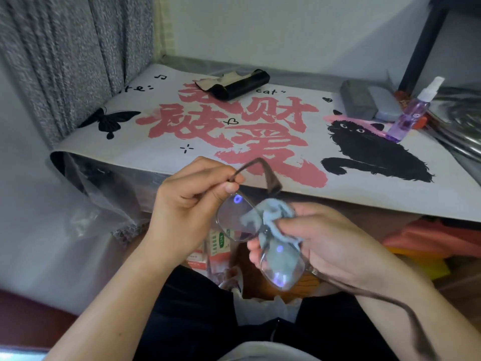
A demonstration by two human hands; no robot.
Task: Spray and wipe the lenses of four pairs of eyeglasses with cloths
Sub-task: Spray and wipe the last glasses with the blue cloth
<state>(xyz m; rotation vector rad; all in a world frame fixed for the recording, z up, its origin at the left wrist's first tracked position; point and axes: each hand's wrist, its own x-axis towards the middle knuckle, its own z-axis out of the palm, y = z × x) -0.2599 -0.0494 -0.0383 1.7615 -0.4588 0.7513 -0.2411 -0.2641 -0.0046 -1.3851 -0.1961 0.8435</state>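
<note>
I saw the desk (260, 188) spread with a printed mat, a black cat and red characters on it, running from near left to far right. On its far side lay a black glasses case (242, 84) with a cloth half out of it, and to the far right a grey case (360, 102) beside a lighter one. The purple spray bottle (408, 118) stood tilted at the right end, well apart from both hands.

Nearer me, in front of the desk edge, the left hand (187, 204) pinched the eyeglasses (257, 230) at the hinge of one temple, thumb and fingers closed on it. The right hand (335, 246) held the blue cloth (276, 230) bunched around the nearer lens, fingers and thumb clamped on cloth and lens together.

The frame's long axis ran from upper left down to lower right, one temple trailing past the right wrist. The far lens sat bare between the hands, just left of the cloth, so I judged the right hand nearer to it. Whether that lens was already wiped I could not tell.
</note>
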